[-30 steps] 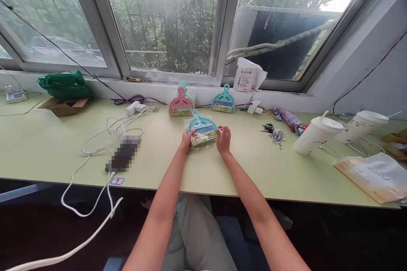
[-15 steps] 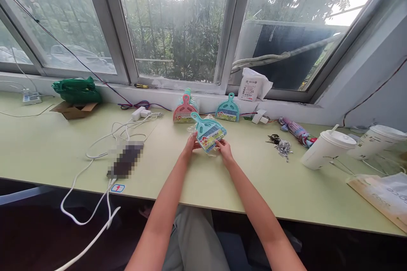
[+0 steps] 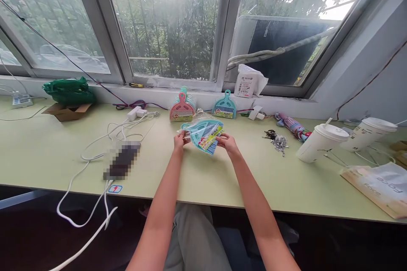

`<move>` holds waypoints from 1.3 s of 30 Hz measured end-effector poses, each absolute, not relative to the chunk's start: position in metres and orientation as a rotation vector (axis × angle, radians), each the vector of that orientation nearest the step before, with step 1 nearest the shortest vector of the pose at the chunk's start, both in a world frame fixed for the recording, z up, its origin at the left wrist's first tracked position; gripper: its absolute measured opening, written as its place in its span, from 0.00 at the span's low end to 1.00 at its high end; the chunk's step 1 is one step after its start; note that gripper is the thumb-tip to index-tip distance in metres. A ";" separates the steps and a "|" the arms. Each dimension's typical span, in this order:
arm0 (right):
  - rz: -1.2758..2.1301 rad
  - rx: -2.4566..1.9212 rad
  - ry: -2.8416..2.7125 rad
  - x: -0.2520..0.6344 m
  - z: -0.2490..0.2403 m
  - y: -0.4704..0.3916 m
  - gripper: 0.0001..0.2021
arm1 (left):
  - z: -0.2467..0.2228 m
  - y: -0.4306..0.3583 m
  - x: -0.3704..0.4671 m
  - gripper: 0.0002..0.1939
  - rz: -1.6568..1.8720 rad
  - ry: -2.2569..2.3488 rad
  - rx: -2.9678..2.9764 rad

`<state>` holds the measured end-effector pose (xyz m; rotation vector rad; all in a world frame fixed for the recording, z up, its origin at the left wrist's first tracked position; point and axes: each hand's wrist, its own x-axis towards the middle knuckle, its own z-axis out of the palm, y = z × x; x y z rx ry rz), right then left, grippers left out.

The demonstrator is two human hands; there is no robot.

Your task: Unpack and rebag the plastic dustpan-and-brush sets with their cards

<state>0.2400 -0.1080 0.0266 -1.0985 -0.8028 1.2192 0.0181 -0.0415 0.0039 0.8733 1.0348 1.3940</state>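
Between my two hands is a teal mini dustpan and brush set (image 3: pixel 203 133) in clear plastic wrap with a yellow-green label, tilted and held above the table. My left hand (image 3: pixel 180 140) grips it at the handle end, fingers closed on the wrap. At the lower right edge, my right hand (image 3: pixel 228 143) pinches it near the label. Behind it, a stack of similar sets (image 3: pixel 182 110) with a pink one in front leans against the wall. A separate teal set (image 3: pixel 225 106) leans to its right.
On the left lie a dark phone-like object (image 3: pixel 122 161), white cables, a charger (image 3: pixel 136 113) and a cardboard box (image 3: pixel 68 111) under a green bag (image 3: pixel 68 92). To the right are keys (image 3: pixel 276 140), a folded umbrella (image 3: pixel 292 127), white cups (image 3: pixel 322 143) and a paper bag (image 3: pixel 375 190).
The held dustpan set has turned so its handle points more to the left. My left hand has shifted left to the handle end, and the view has moved slightly.
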 end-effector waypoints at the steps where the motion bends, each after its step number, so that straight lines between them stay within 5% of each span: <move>1: 1.221 -1.107 -0.811 0.239 0.028 -0.109 0.19 | 0.005 -0.041 0.016 0.18 1.423 1.041 0.859; 11: 1.290 -1.147 -1.075 0.256 0.028 -0.114 0.18 | 0.012 -0.038 -0.010 0.27 1.557 1.080 1.076; 16: 1.354 -1.210 -1.237 0.262 0.029 -0.119 0.18 | 0.008 -0.042 -0.011 0.19 1.120 1.017 1.410; 21: 1.306 -1.169 -1.103 0.278 0.024 -0.114 0.18 | 0.004 -0.034 -0.022 0.16 1.417 1.070 1.084; 25: 1.163 -1.086 -0.774 0.287 0.015 -0.105 0.16 | 0.001 -0.026 -0.045 0.23 1.778 1.080 0.533; 29: 1.117 -1.026 -0.544 0.286 0.004 -0.098 0.13 | 0.001 -0.030 -0.047 0.32 1.642 0.872 0.390; 34: 1.118 -1.091 -0.510 0.278 -0.004 -0.095 0.12 | 0.001 -0.037 -0.027 0.32 1.337 0.685 0.497; 39: 1.157 -1.112 -0.563 0.267 -0.005 -0.096 0.13 | -0.003 -0.033 -0.030 0.41 1.575 0.831 0.479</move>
